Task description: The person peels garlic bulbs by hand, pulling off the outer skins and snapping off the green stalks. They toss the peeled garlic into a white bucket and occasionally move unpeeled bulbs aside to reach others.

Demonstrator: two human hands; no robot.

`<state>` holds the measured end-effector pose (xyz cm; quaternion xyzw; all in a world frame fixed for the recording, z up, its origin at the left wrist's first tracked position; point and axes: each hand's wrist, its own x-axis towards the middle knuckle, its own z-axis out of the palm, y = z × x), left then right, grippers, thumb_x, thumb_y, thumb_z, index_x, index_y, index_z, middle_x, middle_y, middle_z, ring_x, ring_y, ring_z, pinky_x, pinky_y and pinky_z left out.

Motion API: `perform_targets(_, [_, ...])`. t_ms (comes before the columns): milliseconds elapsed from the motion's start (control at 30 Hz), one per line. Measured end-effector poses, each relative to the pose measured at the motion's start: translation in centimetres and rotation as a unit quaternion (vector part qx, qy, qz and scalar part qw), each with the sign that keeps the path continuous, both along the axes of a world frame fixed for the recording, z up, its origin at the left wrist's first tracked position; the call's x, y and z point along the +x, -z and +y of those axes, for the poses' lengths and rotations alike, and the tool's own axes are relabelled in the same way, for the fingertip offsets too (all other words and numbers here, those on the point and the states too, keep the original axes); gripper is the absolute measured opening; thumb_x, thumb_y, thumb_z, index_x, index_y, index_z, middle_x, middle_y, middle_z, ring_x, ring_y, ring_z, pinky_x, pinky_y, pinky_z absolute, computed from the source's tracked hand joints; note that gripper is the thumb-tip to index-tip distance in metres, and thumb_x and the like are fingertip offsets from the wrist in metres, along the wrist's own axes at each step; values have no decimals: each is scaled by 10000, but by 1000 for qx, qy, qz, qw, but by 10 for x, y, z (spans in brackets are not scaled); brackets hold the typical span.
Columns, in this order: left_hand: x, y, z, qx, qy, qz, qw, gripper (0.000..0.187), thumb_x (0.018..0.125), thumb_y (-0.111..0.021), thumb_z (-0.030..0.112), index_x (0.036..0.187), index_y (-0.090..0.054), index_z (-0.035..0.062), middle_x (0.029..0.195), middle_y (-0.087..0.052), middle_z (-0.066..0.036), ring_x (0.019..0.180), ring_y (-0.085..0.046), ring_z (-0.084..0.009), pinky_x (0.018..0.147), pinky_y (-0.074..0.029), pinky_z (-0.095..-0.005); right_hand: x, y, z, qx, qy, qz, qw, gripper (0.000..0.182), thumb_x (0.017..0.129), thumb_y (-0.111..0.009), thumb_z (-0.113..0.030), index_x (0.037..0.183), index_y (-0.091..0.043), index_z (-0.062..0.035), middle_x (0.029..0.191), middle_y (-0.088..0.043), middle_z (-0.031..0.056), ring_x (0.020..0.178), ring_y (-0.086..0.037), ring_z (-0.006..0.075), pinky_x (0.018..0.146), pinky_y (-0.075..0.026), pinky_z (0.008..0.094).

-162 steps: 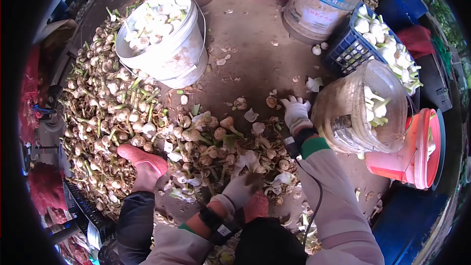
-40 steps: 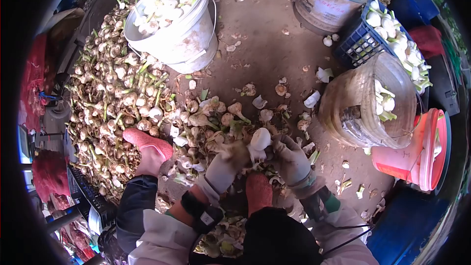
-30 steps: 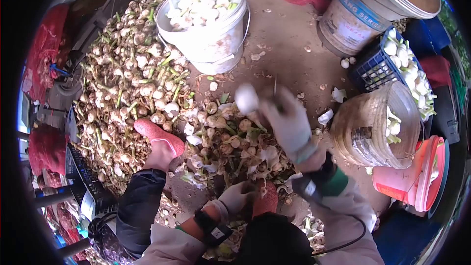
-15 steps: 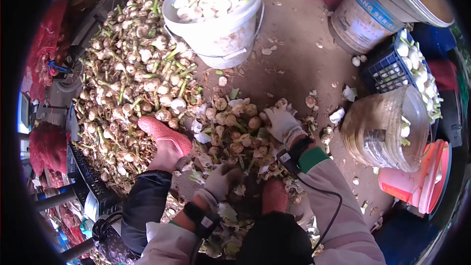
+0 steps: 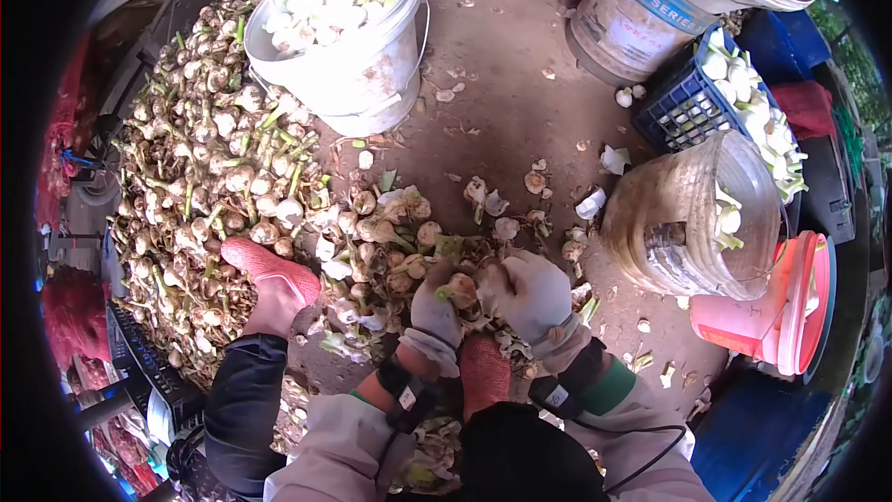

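My left hand point(image 5: 435, 309), in a pale glove, is closed around a garlic bulb point(image 5: 459, 290) low in front of me. Close beside it, my right hand point(image 5: 533, 297), gloved too, has its fingers curled in toward the bulb; what lies in those fingers is hidden. Both hands are above a small heap of garlic bulbs and peelings point(image 5: 376, 265) between my pink shoes. Farther left spreads a large pile of untrimmed garlic point(image 5: 209, 153) with stems.
A white bucket point(image 5: 376, 84) of cleaned garlic stands ahead. On the right are a tall paint bucket point(image 5: 627, 23), a blue crate point(image 5: 671, 110) of white garlic, a dingy translucent bucket point(image 5: 650, 209) and a red bucket point(image 5: 743, 321). Loose skins litter the floor.
My right hand has drawn back from the heap toward my left hand. My left hand has risen forward, and a bulb now shows in it. The whole view has shifted somewhat.
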<state>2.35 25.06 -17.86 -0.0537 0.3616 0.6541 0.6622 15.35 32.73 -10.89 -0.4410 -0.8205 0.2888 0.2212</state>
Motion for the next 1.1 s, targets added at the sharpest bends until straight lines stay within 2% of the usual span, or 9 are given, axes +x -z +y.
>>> perform_targets(233, [-29,1,-1,-22,-29,115,993,268,957,-482,264,868,-583,33,711,-593,-29,582,-581,-131,554,-499,-257,5,-20,-19,28,-138,80,987,239,773,-691,-209,625,-552,-83,623,-560,99,523,-552,320,482,-445,422])
perform_targets(300, [-37,-11,4,-92,-47,72,992,273,970,-445,259,890,-582,37,709,-595,-17,586,-587,-138,575,-509,-250,16,-22,-11,-33,-148,47,987,185,725,-741,-183,769,-600,-72,760,-611,109,660,-601,305,586,-491,400])
perform_targets(400, [-11,-41,4,-12,27,122,992,295,954,-466,249,1083,-559,1,879,-613,-63,737,-617,-162,644,-534,-278,10,-16,3,8,-128,154,980,557,658,-780,-103,1142,-515,-27,1117,-562,153,1046,-558,338,884,-469,393])
perform_targets(500, [-14,-34,7,72,70,125,987,385,916,-518,225,1211,-505,-23,1040,-593,-108,879,-615,-188,741,-538,-301,11,12,-6,22,-121,167,978,552,641,-774,-136,1123,-511,-77,1115,-563,154,991,-571,346,828,-479,421])
perform_targets(633, [-11,-51,9,102,160,63,980,291,916,-490,178,1146,-549,10,882,-587,-42,744,-577,-117,671,-500,-255,14,15,-2,143,-55,71,986,443,674,-693,-54,1087,-542,-108,1086,-546,133,993,-564,337,819,-490,430])
perform_targets(833, [-11,-48,0,1,122,207,971,136,913,-527,148,963,-601,45,775,-566,22,662,-527,-52,580,-425,-210,9,12,-9,250,-133,36,959,398,700,-665,-71,1084,-570,-116,1096,-545,117,1025,-555,313,813,-492,419])
perform_targets(967, [5,-31,-19,-11,82,215,973,163,893,-541,-2,1043,-600,22,841,-574,-3,758,-574,-118,682,-474,-251,4,11,-9,-54,-31,216,974,225,848,-580,-105,1062,-573,-36,991,-600,122,877,-601,290,761,-494,356])
perform_targets(1033, [32,-52,-25,134,93,409,898,100,939,-513,75,933,-603,31,829,-587,-4,706,-538,-89,658,-437,-237,7,40,-1,-488,125,315,805,223,934,-537,-183,1036,-586,10,910,-622,147,822,-615,219,748,-490,307])
perform_targets(1100, [12,-57,-6,73,65,417,904,212,957,-456,21,828,-624,34,866,-607,-18,747,-550,-77,690,-463,-252,-1,41,-13,-400,162,329,840,298,969,-510,-243,1028,-602,34,881,-645,125,798,-596,138,733,-485,273])
